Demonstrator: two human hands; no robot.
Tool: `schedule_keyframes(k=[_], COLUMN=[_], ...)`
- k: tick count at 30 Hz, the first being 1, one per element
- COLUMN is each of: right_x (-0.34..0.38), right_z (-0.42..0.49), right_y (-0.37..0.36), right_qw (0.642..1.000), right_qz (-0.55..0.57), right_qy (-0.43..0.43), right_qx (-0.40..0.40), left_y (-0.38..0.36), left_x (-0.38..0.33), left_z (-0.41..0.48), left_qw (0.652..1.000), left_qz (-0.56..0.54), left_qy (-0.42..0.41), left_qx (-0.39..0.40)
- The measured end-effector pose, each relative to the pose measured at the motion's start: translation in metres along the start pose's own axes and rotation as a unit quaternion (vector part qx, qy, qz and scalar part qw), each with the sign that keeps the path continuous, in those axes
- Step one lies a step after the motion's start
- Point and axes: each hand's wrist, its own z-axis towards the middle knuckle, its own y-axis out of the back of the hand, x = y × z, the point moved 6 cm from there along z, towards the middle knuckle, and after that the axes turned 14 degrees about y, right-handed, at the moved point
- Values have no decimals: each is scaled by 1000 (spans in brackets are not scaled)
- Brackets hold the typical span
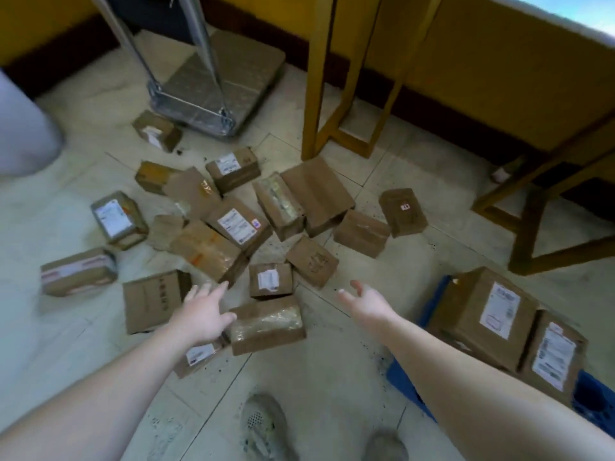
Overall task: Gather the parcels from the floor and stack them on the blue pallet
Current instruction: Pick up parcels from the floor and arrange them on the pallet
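Several brown cardboard parcels lie scattered on the tiled floor. Nearest me is a taped parcel. My left hand hovers open at its left end, fingers spread, over a flat parcel and a small labelled one. My right hand is open and holds nothing, to the right of the taped parcel. A small labelled parcel sits just beyond it. At the lower right, the blue pallet carries a large labelled parcel and a narrower one.
A metal hand trolley stands at the back. Yellow wooden table legs and a stool frame rise behind the pile. A white object is at the far left. My shoes are at the bottom.
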Motion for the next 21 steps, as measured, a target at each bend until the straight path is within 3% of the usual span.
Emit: schedule_keyframes(k=[4,8,21], right_x=[60,78,31], right_z=[20,37,123], right_y=[-51,-86,-150], right_qw=[999,998,986], right_qz=[-24,-29,-98], right_qy=[20,5,-7], right_qx=[27,61,136], left_y=[16,11,-60], left_x=[71,95,87], left_z=[17,30,108], left_qw=[997,992,948], left_qz=[-61,-107,-271], left_qy=[41,52,121], left_qx=[10,33,113])
